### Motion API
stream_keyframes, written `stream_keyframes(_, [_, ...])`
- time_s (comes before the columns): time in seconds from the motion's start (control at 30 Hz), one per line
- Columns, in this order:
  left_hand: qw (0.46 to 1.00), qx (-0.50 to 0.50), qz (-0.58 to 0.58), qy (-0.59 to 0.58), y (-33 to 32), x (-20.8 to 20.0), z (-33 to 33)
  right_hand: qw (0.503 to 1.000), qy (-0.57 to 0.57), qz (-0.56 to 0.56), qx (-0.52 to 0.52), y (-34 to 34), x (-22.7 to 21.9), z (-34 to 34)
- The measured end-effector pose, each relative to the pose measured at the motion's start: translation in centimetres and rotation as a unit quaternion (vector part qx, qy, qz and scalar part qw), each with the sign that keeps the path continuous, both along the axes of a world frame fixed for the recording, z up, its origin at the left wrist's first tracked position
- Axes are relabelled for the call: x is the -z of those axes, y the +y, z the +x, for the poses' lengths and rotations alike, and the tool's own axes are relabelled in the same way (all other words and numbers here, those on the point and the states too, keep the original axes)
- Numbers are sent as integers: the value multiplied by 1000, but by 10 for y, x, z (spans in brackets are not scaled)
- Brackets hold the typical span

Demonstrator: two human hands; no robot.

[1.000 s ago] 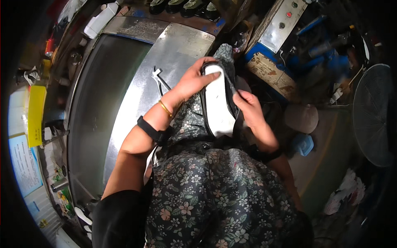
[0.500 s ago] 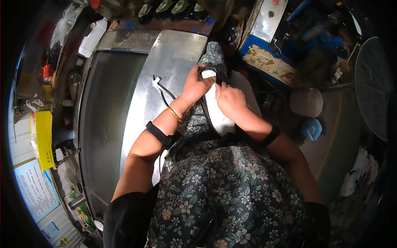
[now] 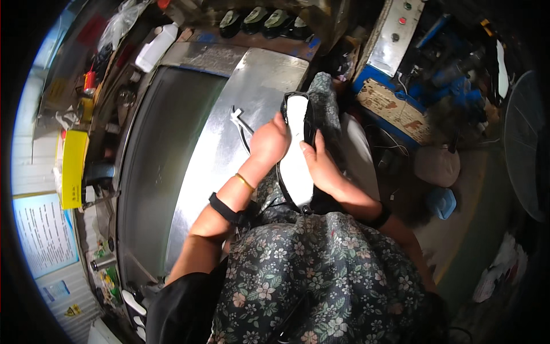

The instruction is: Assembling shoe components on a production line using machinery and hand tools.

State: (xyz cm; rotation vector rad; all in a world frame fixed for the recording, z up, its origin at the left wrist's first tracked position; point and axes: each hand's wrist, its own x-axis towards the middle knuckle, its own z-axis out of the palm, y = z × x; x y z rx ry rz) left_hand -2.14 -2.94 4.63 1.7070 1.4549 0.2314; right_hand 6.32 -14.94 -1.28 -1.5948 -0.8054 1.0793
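Note:
A black shoe upper with a long white sole board (image 3: 297, 155) lies lengthwise over my lap, its underside facing up. Black material edges the board along both sides and around its far end. My left hand (image 3: 269, 139) is closed against the shoe's left edge, fingers curled and partly hidden. On the opposite side, my right hand (image 3: 322, 164) grips the shoe, its thumb on the white board and its other fingers largely out of sight. A pair of pliers (image 3: 239, 119) with dark handles rests on the metal worktop beside my left hand.
The shiny metal worktop (image 3: 215, 149) borders a dark belt-like surface (image 3: 166, 120) at left. Several black shoes (image 3: 254, 20) line the far shelf. A white bottle (image 3: 156, 47) stands at far left. A blue machine (image 3: 395, 97) with a button panel is at far right, near a blue container (image 3: 441, 202).
Both hands have come away from the shoe's far end, leaving it uncovered. My right hand has moved nearer along the right edge, and the whole view has shifted.

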Motion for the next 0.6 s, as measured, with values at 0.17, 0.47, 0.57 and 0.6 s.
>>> stream_keyframes(0.17, [930,228,219,189,32,1,-19,998,-48,38,-8,16,8,-14])
stream_keyframes(0.47, [961,19,10,-276,-35,50,-55,998,-53,10,15,2,18,-18])
stream_keyframes(0.57, [873,-61,-318,-365,-5,40,-49,996,-23,5,-89,-5,-10,4])
stream_keyframes(0.6, [853,-87,-321,-401,12,40,-41,994,-60,-9,-91,0,-31,13])
